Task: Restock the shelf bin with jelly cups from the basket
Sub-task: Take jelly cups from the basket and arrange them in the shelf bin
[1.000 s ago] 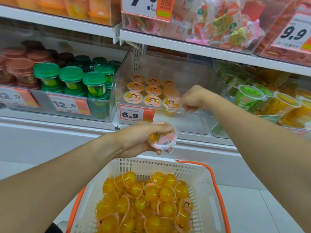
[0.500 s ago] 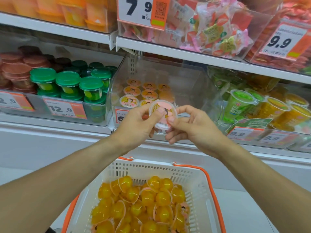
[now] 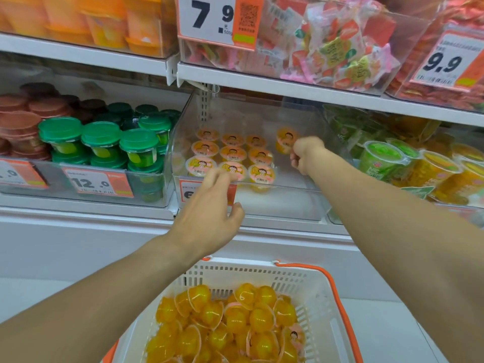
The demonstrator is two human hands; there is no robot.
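My right hand (image 3: pixel 303 153) reaches into the clear shelf bin (image 3: pixel 282 203) and pinches an orange jelly cup (image 3: pixel 285 138), tilted, to the right of the back row. Three rows of the same jelly cups (image 3: pixel 233 154) stand lid-up in the bin's left half. My left hand (image 3: pixel 209 205) hovers empty with relaxed fingers in front of the bin's front wall, covering part of its price tag. Below, the white basket (image 3: pixel 262 268) with orange handles holds several loose orange jelly cups (image 3: pixel 230 320).
Left of the bin stands a bin of green-lidded cups (image 3: pixel 100 142) and brown-lidded ones. To the right lie green and yellow cups (image 3: pixel 385 158). An upper shelf (image 3: pixel 262 77) with candy bags hangs just over the bin. The bin's right half is bare.
The jelly cup passed from my left hand to my right. My right hand carried it into the bin toward the back right, and my left hand let go and lowered slightly.
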